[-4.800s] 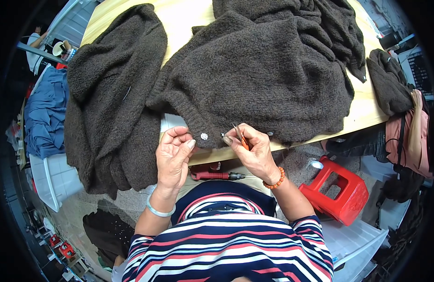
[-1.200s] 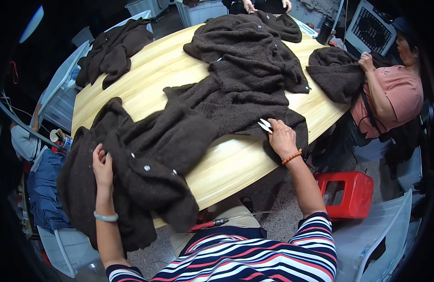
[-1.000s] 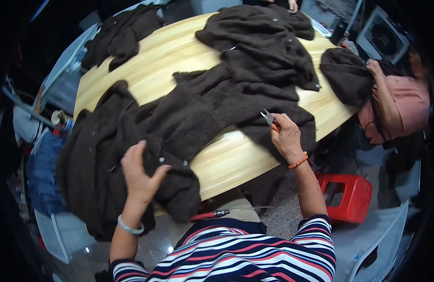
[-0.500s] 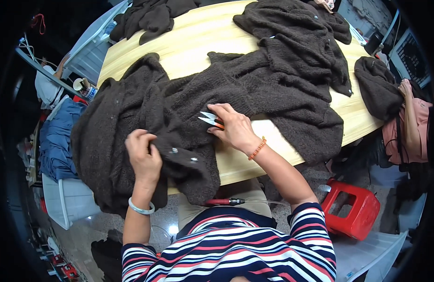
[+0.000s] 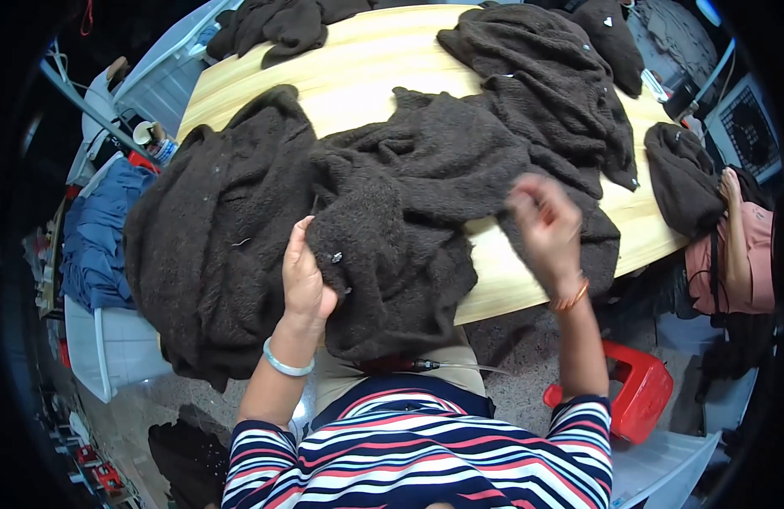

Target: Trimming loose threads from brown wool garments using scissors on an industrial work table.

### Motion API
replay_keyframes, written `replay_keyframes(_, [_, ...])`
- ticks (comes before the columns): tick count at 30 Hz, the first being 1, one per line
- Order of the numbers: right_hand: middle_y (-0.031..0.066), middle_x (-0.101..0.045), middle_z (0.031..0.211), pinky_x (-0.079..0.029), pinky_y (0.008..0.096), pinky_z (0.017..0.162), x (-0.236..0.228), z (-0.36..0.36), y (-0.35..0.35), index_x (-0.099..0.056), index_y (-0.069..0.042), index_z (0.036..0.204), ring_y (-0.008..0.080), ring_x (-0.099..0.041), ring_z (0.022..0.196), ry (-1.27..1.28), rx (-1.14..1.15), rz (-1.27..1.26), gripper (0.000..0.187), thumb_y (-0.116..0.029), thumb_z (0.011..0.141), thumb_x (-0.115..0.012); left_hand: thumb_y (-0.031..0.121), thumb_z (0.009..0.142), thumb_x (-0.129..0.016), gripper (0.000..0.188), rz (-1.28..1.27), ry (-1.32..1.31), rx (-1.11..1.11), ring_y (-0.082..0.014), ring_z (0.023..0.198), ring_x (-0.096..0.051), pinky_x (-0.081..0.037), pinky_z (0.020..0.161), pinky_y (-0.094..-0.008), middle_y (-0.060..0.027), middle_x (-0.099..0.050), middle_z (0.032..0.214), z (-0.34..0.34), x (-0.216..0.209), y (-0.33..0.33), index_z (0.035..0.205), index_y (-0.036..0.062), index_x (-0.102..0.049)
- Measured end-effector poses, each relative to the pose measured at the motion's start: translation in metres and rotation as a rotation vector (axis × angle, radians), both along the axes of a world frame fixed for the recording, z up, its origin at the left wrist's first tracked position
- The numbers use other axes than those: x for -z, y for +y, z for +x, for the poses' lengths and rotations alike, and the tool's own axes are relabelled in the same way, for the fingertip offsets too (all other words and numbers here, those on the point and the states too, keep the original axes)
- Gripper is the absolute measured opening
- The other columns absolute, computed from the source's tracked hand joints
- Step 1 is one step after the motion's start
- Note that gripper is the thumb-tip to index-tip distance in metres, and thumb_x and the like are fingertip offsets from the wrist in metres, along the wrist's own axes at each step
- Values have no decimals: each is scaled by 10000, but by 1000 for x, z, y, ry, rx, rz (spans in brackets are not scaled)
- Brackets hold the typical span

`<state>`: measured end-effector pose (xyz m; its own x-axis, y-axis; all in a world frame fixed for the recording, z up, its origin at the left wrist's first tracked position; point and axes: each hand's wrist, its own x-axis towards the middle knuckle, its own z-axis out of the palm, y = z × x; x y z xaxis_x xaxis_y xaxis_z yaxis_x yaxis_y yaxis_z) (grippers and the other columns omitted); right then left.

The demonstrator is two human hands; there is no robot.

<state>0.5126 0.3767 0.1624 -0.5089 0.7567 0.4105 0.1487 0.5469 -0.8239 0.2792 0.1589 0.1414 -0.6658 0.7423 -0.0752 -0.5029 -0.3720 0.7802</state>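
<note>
A dark brown knit garment [image 5: 434,161] with shiny buttons or studs lies bunched on the wooden table in front of me. My left hand [image 5: 305,276] is at its near left part, fingers together and thumb below, with the fabric edge between them. A small shiny stud [image 5: 337,257] sits just right of those fingers. My right hand [image 5: 546,225] is raised over the garment's right side, its curled fingers smeared by motion. Whether it holds the snips seen earlier cannot be made out.
More brown knitwear lies in a heap at left [image 5: 214,254] and at the far right [image 5: 545,59] of the table [image 5: 366,51]. Blue cloth [image 5: 103,237] fills a bin at left. A red stool [image 5: 642,390] stands at lower right. A co-worker's arm [image 5: 736,237] shows at the right edge.
My right hand has swung right and away from the middle of the garment; the snips no longer show. My left hand has shifted right, and the near fabric has been drawn right and turned.
</note>
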Motion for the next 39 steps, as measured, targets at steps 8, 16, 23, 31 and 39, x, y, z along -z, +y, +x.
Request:
replay_keyframes(8, [-10,-595,1038,-384,123,643,25,-39,-168,-460,3,1300,-40,-447,740,396,-422,-969,592,-29,801,-777,130,1017,-418,249,229,-208,127,-261,1044,-643,-539,924,-419,-121,-639,1157,56,-50,62,1206,43,-554])
replay_keyframes(16, [0,-667,841,-498,182,633,-11,35,-58,-632,-21,1072,31,-613,763,32,-243,-283,213,-76,876,-693,228,976,-527,216,337,-37,-79,-246,1035,-634,-494,952,-436,-103,-666,1126,-17,-50,43,1136,113,-615])
replay_keyframes(23, [1,-474,656,-374,255,556,-7,80,14,-623,17,959,60,-412,618,-369,-23,-120,243,-127,810,-748,37,907,-633,269,-99,-50,-200,-131,880,-634,-548,693,-259,-29,-644,1022,-24,39,45,1148,114,-540])
replay_keyframes(31, [35,-524,731,-433,259,652,60,95,26,-630,13,1040,85,-478,685,-359,36,-293,299,-124,803,-749,31,886,-649,563,-245,25,23,-90,832,-628,-588,626,-256,-19,-625,976,-15,23,46,1376,110,-384])
replay_keyframes(39, [96,-608,975,-491,278,704,15,63,-4,-643,-10,1104,181,-597,770,-189,244,251,282,-35,830,-703,3,922,-599,285,-160,47,127,-115,869,-660,-621,780,-325,-48,-650,986,-39,8,73,1194,37,-519])
